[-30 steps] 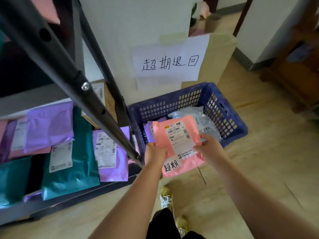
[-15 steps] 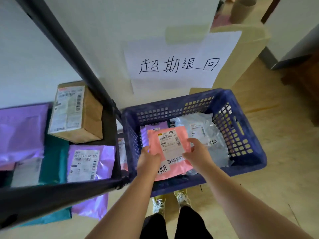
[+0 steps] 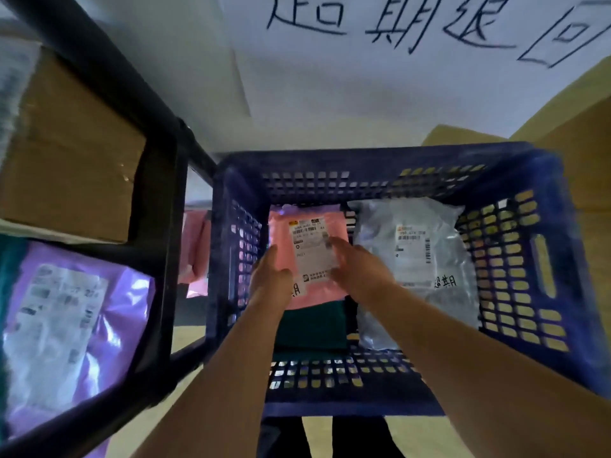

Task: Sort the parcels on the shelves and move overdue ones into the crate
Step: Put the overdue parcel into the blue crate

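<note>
The right hand (image 3: 358,271) lies flat-fingered on the pink parcel (image 3: 281,234); left hand (image 3: 271,276) grip unclear. Released unevenly, it may fold beneath the fingers (image 3: 338,248).

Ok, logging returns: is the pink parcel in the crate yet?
In: the pink parcel lies within the blue crate, beside the grey parcel.

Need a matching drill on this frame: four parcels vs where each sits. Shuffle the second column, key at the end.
1. pink parcel
2. silver parcel
3. purple parcel
4. cardboard box

A. on the shelf, upper level
B. in the crate, right side
C. in the crate, touched by the left hand and the right hand
D. on the shelf, lower level

Pairs: 1-C, 2-B, 3-D, 4-A
</note>
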Available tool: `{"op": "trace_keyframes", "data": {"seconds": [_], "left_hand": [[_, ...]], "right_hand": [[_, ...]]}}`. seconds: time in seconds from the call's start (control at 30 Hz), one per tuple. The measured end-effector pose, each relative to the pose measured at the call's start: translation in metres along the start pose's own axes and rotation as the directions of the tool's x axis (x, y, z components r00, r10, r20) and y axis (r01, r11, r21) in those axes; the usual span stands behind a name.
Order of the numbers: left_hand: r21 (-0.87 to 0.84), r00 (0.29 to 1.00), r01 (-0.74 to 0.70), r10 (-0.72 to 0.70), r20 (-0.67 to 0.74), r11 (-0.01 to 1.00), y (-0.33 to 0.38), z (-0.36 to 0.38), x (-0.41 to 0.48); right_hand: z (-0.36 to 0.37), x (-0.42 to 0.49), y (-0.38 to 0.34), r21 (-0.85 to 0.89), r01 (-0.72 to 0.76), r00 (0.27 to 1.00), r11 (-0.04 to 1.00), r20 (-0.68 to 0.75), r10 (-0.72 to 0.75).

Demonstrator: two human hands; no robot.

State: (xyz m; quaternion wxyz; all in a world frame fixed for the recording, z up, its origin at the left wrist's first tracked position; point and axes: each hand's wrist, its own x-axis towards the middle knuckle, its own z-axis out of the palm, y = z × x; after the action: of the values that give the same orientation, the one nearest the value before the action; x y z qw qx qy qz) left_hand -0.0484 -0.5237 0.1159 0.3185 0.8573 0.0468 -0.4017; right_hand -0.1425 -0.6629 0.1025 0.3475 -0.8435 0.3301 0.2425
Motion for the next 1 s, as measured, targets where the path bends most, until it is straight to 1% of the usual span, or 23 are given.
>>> {"op": "trace_keyframes", "data": {"seconds": [0.07, 0.17, 0.27, 0.33, 0.4, 0.47, 0.53, 0.6, 0.67, 0.77, 0.83, 0.93, 1.0], "left_hand": [[0.018, 1.0, -0.019, 0.019, 0.015, 1.0, -0.01, 0.003, 0.016], [0.036, 0.999, 0.002, -0.004, 0.04, 0.999, -0.015, 0.001, 0.027], [0.066, 0.998, -0.013, 0.008, 0.066, 0.998, -0.015, 0.0, 0.03], [0.123, 0.998, -0.045, 0.039, 0.05, 0.991, -0.011, -0.001, 0.027], [0.185, 0.998, -0.069, 0.065, 0.028, 0.98, -0.006, -0.003, 0.02], [0.199, 0.998, -0.056, 0.052, 0.024, 0.978, -0.004, -0.004, 0.013], [0.198, 0.999, -0.04, 0.034, 0.031, 0.979, -0.006, -0.006, 0.003], [0.221, 0.998, -0.053, 0.045, 0.043, 0.974, -0.008, -0.007, -0.009], [0.221, 0.996, -0.085, 0.074, 0.055, 0.972, -0.009, -0.01, -0.022], [0.277, 0.989, -0.141, 0.124, 0.078, 0.95, -0.007, -0.016, -0.047], [0.294, 0.983, -0.179, 0.156, 0.101, 0.939, -0.005, -0.021, -0.068], [0.345, 0.973, -0.226, 0.197, 0.117, 0.911, -0.002, -0.029, -0.097], [0.344, 0.977, -0.212, 0.186, 0.109, 0.915, 0.001, -0.034, -0.112]], "right_hand": [[0.015, 0.013, 0.0, -0.02, 0.014, 0.999, 1.0, 0.041, -0.013], [0.029, 0.024, -0.002, -0.055, 0.0, 0.995, 0.998, 0.098, 0.005], [0.035, 0.032, -0.006, -0.056, -0.023, 0.995, 0.998, 0.096, 0.028], [0.032, 0.034, -0.009, -0.032, -0.022, 0.996, 0.999, 0.086, 0.025], [0.025, 0.031, -0.011, -0.013, -0.019, 0.994, 1.0, 0.11, 0.02], [0.019, 0.027, -0.011, -0.004, -0.019, 0.992, 1.0, 0.122, 0.02], [0.014, 0.02, -0.012, -0.013, -0.01, 0.994, 1.0, 0.104, 0.012], [0.011, 0.012, -0.011, -0.016, -0.007, 0.997, 1.0, 0.083, 0.009], [0.007, 0.001, -0.013, -0.021, -0.014, 0.998, 1.0, 0.067, 0.016], [-0.001, -0.019, -0.018, -0.04, -0.044, 0.999, 0.998, 0.031, 0.045], [-0.01, -0.04, -0.024, -0.018, -0.049, 0.999, 0.999, 0.015, 0.05], [-0.023, -0.076, -0.033, 0.005, 0.023, 0.999, 1.0, -0.027, -0.022], [-0.033, -0.098, -0.04, 0.026, 0.068, 0.995, 0.997, -0.069, -0.066]]}}
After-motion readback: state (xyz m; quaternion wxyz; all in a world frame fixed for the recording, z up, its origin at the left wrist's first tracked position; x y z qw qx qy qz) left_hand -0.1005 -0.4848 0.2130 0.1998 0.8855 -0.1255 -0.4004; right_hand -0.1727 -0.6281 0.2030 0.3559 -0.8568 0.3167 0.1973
